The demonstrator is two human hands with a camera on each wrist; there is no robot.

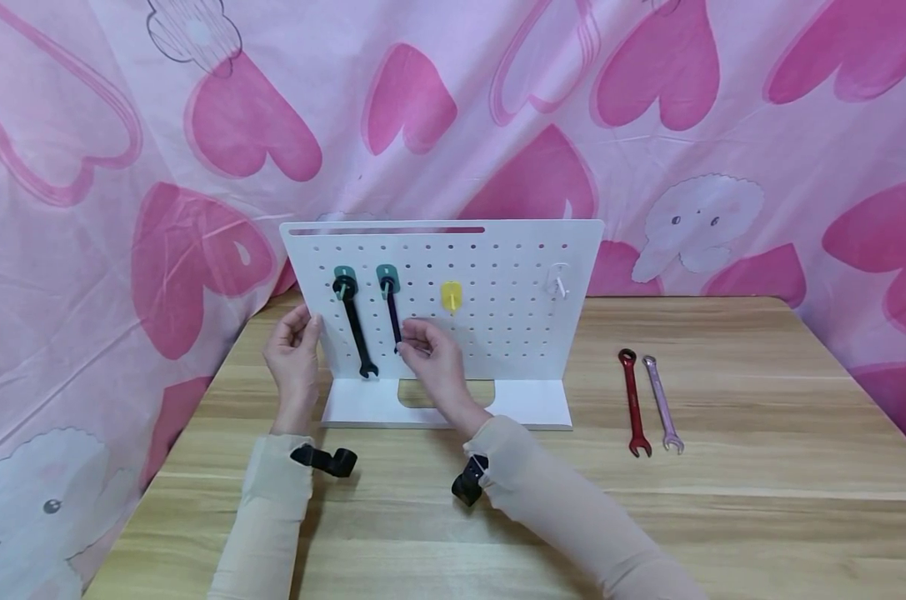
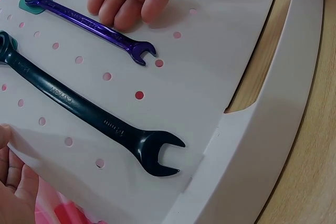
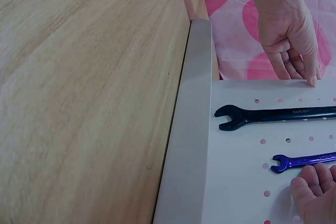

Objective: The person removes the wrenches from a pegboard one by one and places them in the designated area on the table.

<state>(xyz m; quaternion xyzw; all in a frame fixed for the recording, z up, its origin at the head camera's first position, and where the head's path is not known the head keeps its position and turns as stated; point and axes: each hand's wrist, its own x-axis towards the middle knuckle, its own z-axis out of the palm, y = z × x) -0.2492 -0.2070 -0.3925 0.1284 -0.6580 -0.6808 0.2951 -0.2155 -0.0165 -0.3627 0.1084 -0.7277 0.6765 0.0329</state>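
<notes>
My left hand [image 1: 293,346] holds the left edge of a white pegboard [image 1: 498,333], its thumb on the front and its fingers behind. My right hand [image 1: 433,358] is beside a small purple wrench [image 2: 86,23], its loosely bent fingers alongside the shaft and not wrapped round it. That wrench hangs by its ring end on a green hook [image 1: 387,275], open jaw downward. To its left a larger black wrench [image 1: 357,329] hangs the same way from another green hook [image 1: 343,273].
Farther right on the board are a yellow hook [image 1: 451,295] and a white hook [image 1: 560,283]. A red wrench [image 1: 633,404] and a pale purple wrench [image 1: 663,404] lie on the wooden table [image 1: 760,400] to the board's right. Behind hangs a pink heart-patterned cloth [image 1: 332,100].
</notes>
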